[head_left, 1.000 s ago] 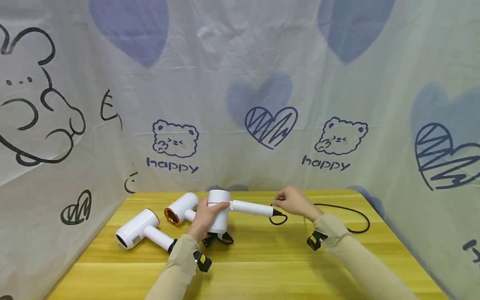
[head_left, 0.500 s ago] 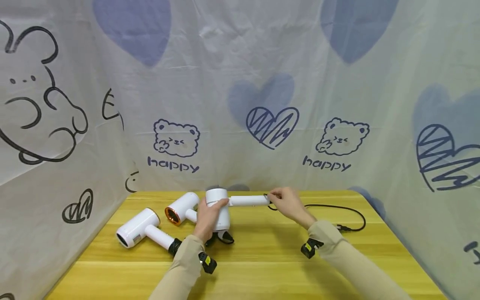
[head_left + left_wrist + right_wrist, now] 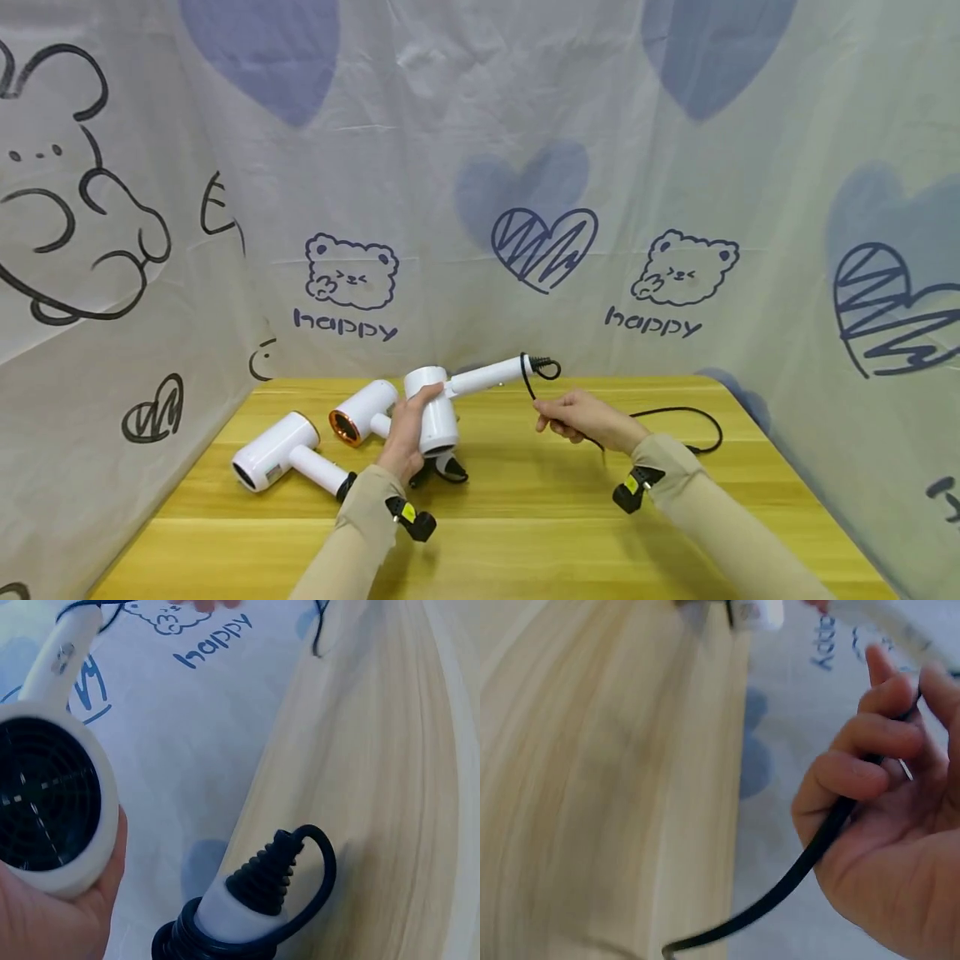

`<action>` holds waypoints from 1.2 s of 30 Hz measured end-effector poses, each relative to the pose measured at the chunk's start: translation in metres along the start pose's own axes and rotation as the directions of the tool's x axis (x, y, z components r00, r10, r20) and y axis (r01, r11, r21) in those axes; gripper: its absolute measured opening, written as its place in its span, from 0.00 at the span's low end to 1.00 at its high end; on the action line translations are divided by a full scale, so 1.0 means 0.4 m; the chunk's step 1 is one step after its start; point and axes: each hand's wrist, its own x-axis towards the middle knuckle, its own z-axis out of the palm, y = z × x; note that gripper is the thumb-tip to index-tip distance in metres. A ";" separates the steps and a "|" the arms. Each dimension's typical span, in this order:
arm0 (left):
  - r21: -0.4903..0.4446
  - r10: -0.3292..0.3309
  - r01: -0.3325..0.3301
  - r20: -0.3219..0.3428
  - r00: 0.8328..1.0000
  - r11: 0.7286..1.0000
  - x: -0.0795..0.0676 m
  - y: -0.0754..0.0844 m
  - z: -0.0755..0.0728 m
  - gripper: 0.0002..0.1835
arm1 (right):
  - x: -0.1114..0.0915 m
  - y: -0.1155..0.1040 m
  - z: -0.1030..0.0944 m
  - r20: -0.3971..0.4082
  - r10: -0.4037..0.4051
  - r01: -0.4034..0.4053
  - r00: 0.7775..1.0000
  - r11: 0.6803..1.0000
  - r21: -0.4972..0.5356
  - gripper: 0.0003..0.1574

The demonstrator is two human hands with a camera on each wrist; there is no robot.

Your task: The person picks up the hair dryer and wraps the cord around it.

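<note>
My left hand [image 3: 405, 429] grips the barrel of a white hair dryer [image 3: 439, 423], held up over the table with its handle slanting up to the right. In the left wrist view the dryer's round black grille [image 3: 49, 795] faces the camera. A black power cord [image 3: 528, 383] leaves the handle's end, loops there and crosses over the handle. My right hand [image 3: 588, 417] pinches this cord below the handle's end; in the right wrist view the cord [image 3: 795, 874] runs through its curled fingers. Beyond that hand the cord trails in a curve on the table.
Two more white hair dryers lie on the wooden table [image 3: 525, 533] at the left: one [image 3: 277, 450] nearer, another [image 3: 365, 412] with a copper-coloured rim behind it. Black cord is wound round a handle end [image 3: 232, 915] below my left hand. White patterned cloth [image 3: 450, 183] walls the back and sides.
The held dryer's handle end has tilted upward. My right hand has moved from the handle's end down and slightly right, and the cord now lies across the handle.
</note>
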 end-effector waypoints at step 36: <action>0.374 0.083 -0.045 -0.087 0.993 0.926 -0.001 -0.024 0.002 0.33 | -0.023 -0.129 0.009 -0.418 -0.281 0.089 0.864 0.902 -0.422 0.13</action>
